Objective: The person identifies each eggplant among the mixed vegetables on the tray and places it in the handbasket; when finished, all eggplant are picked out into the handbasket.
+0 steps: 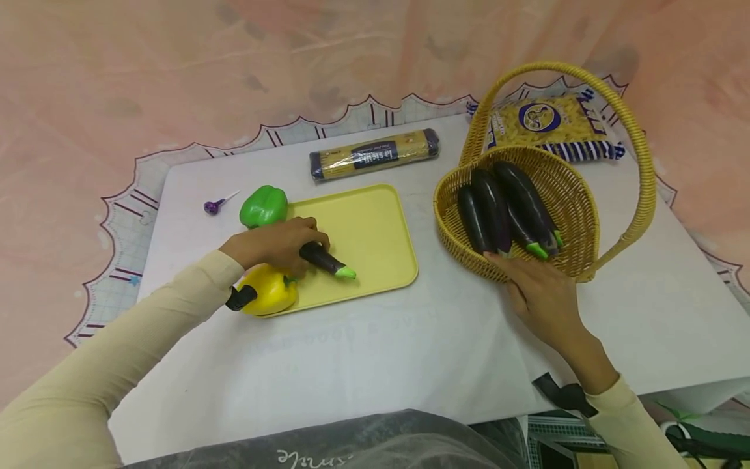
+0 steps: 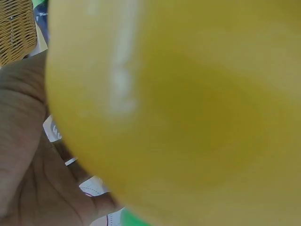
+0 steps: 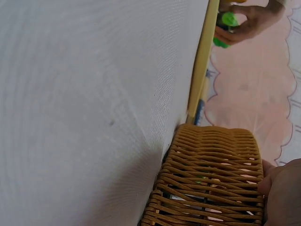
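My left hand [image 1: 284,244] grips a small dark eggplant [image 1: 321,256] with a green tip, over the left part of a yellow tray [image 1: 375,228]. Close to that hand are a green bell pepper [image 1: 263,206], above it, and a yellow bell pepper [image 1: 271,291], under the wrist. The yellow pepper [image 2: 178,108] fills most of the left wrist view and hides the eggplant there. My right hand [image 1: 545,299] holds the near rim of a wicker basket [image 1: 577,208], its thumb side outside. Several dark eggplants [image 1: 492,202] lie in the basket.
A long pack of pasta [image 1: 375,155] lies behind the tray. A yellow pasta bag [image 1: 545,124] sits behind the basket, whose tall handle [image 1: 641,156] arches over it. A purple lollipop [image 1: 213,206] is at the left. White cloth [image 1: 363,358] covers the table.
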{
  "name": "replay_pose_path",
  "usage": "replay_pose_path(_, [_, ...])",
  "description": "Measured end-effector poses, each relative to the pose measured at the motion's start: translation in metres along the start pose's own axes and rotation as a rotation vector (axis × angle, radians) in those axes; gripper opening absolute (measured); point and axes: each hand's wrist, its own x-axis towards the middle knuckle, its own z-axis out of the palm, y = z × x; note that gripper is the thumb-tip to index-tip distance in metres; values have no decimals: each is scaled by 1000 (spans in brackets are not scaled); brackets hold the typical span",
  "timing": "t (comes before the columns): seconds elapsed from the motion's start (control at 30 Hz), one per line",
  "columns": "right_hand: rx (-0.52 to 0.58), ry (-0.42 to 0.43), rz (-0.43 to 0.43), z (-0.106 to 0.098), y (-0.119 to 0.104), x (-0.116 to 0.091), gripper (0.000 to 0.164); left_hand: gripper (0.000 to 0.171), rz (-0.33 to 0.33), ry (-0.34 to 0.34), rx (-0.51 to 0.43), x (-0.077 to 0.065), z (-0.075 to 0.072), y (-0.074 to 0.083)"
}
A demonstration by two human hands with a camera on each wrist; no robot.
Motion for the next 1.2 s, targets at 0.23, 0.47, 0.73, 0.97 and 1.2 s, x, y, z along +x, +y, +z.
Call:
replay_pose_path(0.23, [7,17,-2,0,-1,3,47,42,36,19,24,1,-13,0])
replay_pose_path(0.47, [6,35,-8,0,-1,6,49,40,57,45,43,3,-21,2])
replay_pose_path(0.73, [7,22,-14,4,-1,6,47,39,74,79,85,4,-26,7])
replay_pose_path(0.97, [3,16,-12,3,-1,6,47,40,73,92,72,4,-29,11])
replay_pose_path(1.2, [-6,9,8,0,-3,-1,50,40,67,84,66,9,-21,16])
